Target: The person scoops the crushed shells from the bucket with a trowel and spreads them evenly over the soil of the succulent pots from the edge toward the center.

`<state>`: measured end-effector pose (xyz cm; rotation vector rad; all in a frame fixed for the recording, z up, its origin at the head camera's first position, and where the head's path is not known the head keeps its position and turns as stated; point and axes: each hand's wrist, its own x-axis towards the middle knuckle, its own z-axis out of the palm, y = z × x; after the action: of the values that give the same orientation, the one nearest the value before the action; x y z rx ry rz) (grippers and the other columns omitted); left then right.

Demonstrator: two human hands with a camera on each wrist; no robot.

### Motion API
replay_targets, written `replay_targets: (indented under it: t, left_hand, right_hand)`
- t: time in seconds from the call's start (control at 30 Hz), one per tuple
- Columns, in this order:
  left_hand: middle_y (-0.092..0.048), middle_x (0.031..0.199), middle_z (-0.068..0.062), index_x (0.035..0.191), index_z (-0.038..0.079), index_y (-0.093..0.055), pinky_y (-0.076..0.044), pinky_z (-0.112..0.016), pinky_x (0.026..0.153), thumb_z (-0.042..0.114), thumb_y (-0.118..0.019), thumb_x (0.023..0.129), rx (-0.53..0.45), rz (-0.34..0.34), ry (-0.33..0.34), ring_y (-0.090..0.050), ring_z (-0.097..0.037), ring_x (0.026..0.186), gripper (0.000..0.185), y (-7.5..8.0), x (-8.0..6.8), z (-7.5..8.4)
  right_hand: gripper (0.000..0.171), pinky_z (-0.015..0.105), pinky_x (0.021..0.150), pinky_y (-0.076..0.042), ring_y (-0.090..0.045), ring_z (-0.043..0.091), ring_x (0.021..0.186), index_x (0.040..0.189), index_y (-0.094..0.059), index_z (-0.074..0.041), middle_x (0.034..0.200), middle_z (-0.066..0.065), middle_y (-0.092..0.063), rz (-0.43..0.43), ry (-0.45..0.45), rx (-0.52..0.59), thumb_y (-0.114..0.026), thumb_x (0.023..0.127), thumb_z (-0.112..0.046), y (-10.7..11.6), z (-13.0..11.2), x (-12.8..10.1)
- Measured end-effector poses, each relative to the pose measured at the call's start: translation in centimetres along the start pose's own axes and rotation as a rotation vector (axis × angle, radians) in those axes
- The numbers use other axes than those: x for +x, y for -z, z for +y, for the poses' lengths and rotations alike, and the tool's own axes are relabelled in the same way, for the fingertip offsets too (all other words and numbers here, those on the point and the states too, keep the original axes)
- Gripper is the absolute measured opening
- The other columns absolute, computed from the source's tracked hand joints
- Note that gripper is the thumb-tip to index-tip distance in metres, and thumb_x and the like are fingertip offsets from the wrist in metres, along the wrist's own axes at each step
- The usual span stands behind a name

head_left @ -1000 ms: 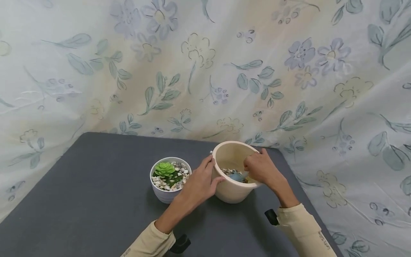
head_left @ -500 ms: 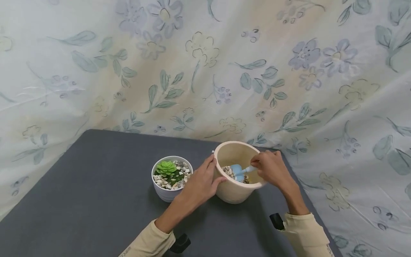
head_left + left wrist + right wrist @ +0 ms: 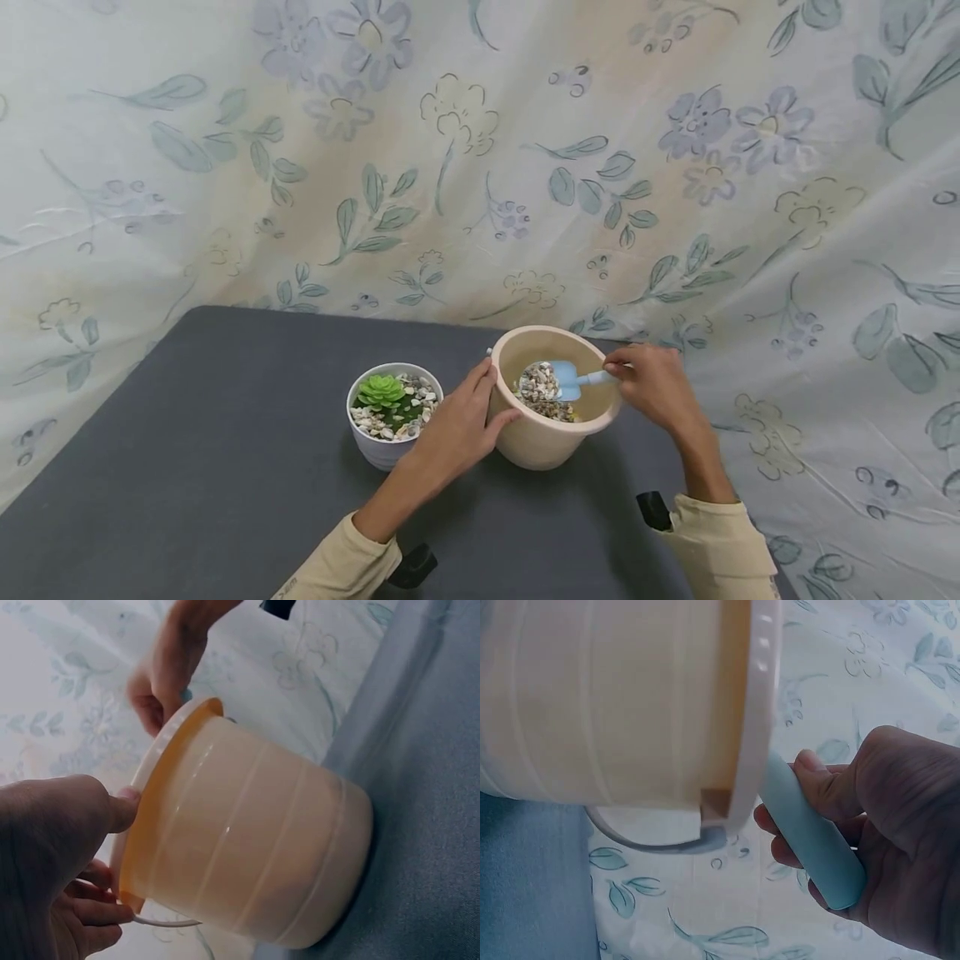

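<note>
A cream bucket [image 3: 538, 450] stands on the dark table, with loose pebbles in the bottom of it. My left hand [image 3: 456, 429] grips its rim at the left, thumb and fingers set apart along the edge in the left wrist view [image 3: 56, 847]. In my right hand [image 3: 656, 387] is a small light-blue hand shovel [image 3: 568, 381], held by its handle [image 3: 810, 832]. The shovel's blade carries a heap of pebbles [image 3: 538, 382] inside the bucket's mouth. The bucket's wall hides the blade in the right wrist view.
Left of the bucket, close to my left forearm, stands a white pot [image 3: 384, 454] with a green succulent [image 3: 381, 391], moss and pebbles. The bucket's bail handle [image 3: 656, 846] hangs at its side. A floral curtain [image 3: 480, 167] rises behind the grey table [image 3: 225, 450].
My right hand has drawn back to the right and the shovel has come up out of the pebbles, its blade now loaded. The left hand keeps its hold on the rim.
</note>
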<state>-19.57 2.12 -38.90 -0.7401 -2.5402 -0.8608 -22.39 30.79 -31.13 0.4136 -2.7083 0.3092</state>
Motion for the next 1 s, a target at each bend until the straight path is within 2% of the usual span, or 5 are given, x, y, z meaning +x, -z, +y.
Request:
replay_targets:
  t: [0.1,0.23,0.5,0.73,1.0]
  left_hand:
    - [-0.047,0.160,-0.024,0.155,-0.004,-0.046,-0.054,-0.046,0.110,0.040,-0.065,0.104,-0.043,-0.006,0.001,-0.055,-0.036,0.144,0.070,0.3,0.0,-0.4]
    - [-0.051,0.157,-0.022,0.157,0.001,-0.045,-0.053,-0.048,0.111,0.041,-0.062,0.105,-0.090,-0.006,0.026,-0.057,-0.035,0.142,0.068,1.1,-0.2,-1.0]
    - [-0.048,0.162,-0.014,0.161,0.010,-0.041,-0.047,-0.052,0.118,0.046,-0.064,0.103,-0.103,-0.003,0.060,-0.051,-0.032,0.149,0.073,4.9,-1.6,-3.8]
    - [-0.034,0.170,-0.015,0.166,0.015,-0.032,-0.041,-0.062,0.120,0.052,-0.070,0.097,-0.059,-0.052,0.136,-0.037,-0.039,0.157,0.087,8.6,-4.6,-8.1]
    - [-0.018,0.175,-0.019,0.170,0.018,-0.015,-0.041,-0.069,0.115,0.061,-0.078,0.086,-0.041,-0.179,0.226,-0.026,-0.045,0.160,0.113,9.8,-7.4,-10.4]
  right_hand:
    - [0.012,0.044,0.071,-0.050,-0.065,0.030,0.078,0.097,-0.082,0.000,0.092,0.018,-0.079,0.022,-0.015,0.017,-0.069,0.095,-0.001,0.6,0.1,-0.1]
    - [0.012,0.034,0.063,-0.042,-0.057,0.025,0.070,0.097,-0.080,0.001,0.090,0.018,-0.077,0.044,-0.032,0.023,-0.068,0.096,0.000,1.7,-0.4,0.1]
    - [0.014,0.031,0.063,-0.042,-0.058,0.025,0.073,0.106,-0.080,0.002,0.098,0.021,-0.078,0.064,-0.020,0.080,-0.070,0.097,-0.003,3.7,-3.0,0.5]
    - [0.009,0.027,0.060,-0.039,-0.052,0.018,0.066,0.097,-0.081,-0.002,0.088,0.012,-0.077,0.106,0.144,0.139,-0.072,0.096,-0.003,1.7,-7.0,1.2]
    - [0.005,0.030,0.065,-0.041,-0.049,0.012,0.063,0.090,-0.081,-0.007,0.078,0.003,-0.074,0.094,0.281,0.143,-0.078,0.092,-0.007,-2.0,-12.1,2.0]
